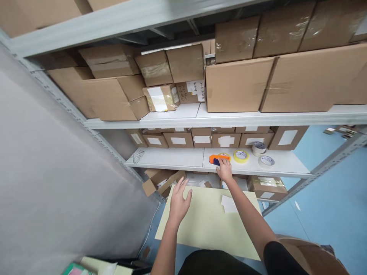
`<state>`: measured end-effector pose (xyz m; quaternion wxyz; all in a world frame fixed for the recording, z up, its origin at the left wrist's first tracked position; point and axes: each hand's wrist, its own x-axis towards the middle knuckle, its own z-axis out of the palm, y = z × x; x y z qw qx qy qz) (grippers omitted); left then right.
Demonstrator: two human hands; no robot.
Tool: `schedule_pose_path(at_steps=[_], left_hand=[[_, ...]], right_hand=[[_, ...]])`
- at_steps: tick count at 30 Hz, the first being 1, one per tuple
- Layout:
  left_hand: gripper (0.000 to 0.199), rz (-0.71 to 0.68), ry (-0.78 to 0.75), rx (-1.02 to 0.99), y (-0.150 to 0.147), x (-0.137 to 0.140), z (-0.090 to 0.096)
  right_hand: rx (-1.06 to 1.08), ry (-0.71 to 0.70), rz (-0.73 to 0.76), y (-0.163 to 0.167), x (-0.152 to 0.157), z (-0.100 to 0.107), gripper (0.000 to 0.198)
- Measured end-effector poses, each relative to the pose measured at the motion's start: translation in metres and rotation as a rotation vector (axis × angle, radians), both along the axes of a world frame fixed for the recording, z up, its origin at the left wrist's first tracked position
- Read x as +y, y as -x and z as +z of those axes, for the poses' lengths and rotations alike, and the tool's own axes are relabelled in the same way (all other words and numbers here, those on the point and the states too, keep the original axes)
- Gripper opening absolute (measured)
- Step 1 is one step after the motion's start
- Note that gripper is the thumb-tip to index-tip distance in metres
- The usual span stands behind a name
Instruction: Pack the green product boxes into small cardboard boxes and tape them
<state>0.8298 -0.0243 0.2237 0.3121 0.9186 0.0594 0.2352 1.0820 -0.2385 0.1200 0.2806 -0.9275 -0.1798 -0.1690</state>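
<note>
My right hand (224,170) reaches to the middle shelf, its fingers closed on an orange and dark blue tape dispenser (213,159). Part of the dispenser is hidden behind the fingers, and a yellow tape roll edge shows at its right end. Just right of it lies a yellow tape roll (241,156). My left hand (179,204) hovers over the pale yellow tabletop (200,225), fingers spread and holding nothing. A white piece of paper (228,204) lies on that tabletop beside my right forearm.
White tape rolls (266,161) sit farther right on the shelf (172,157), before a row of labelled cardboard boxes (178,140). An open carton (160,182) stands below left. Larger boxes (241,86) fill the upper shelf. A grey wall (57,172) rises at left.
</note>
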Motion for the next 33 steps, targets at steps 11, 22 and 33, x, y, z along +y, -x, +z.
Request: schedule_pose_path(at_steps=[11,22,33], left_hand=[[0.044,0.182,-0.004,0.125,0.069,0.011,-0.06],[0.05,0.595,0.13,0.141,0.234,0.081,-0.09],[0.054,0.964,0.265,0.058,0.464,0.178,-0.137]], right_hand=[[0.163,-0.37,0.541,0.119,0.072,-0.011,0.049],[0.674,-0.363,0.876,0.294,0.184,-0.064,0.047],[0.705,-0.161,1.191,0.499,0.338,-0.079,0.047]])
